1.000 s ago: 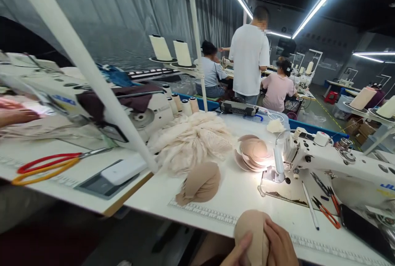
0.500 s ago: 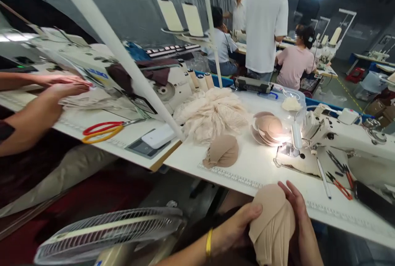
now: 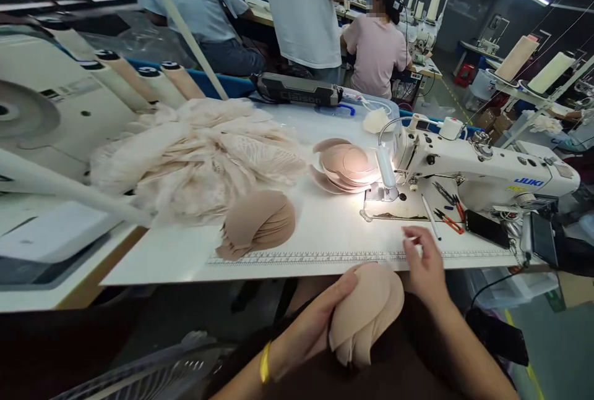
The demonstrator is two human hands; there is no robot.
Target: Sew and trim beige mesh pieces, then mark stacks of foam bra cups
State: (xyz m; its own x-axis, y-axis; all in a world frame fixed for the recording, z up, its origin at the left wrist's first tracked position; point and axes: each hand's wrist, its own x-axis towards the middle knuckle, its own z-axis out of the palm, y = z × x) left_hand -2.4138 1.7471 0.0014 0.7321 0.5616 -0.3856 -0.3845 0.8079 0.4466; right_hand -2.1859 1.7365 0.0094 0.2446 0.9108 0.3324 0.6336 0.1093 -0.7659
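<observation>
A fanned stack of beige bra cup pads (image 3: 366,310) is held in my left hand (image 3: 325,313), thumb on top, just off the table's front edge. My right hand (image 3: 426,264) is raised to the right of that stack, apart from it, with loosely bent fingers and nothing seen in them. On the table to the left lies a second pile of beige cup pads (image 3: 262,221). Farther back, more cup pads (image 3: 343,165) are heaped beside the lit needle area of the white sewing machine (image 3: 468,159).
Cream lace fabric (image 3: 204,159) is bunched at the left, near thread cones (image 3: 160,85). A white pen (image 3: 431,217), orange-handled thread snips (image 3: 449,221) and a black phone (image 3: 486,228) lie by the machine. A ruler strip (image 3: 315,257) runs along the front edge. People sit and stand behind.
The view has swung right and closer to the table. My right hand has left the stack's side and risen towards the table edge; my left hand still holds the stack.
</observation>
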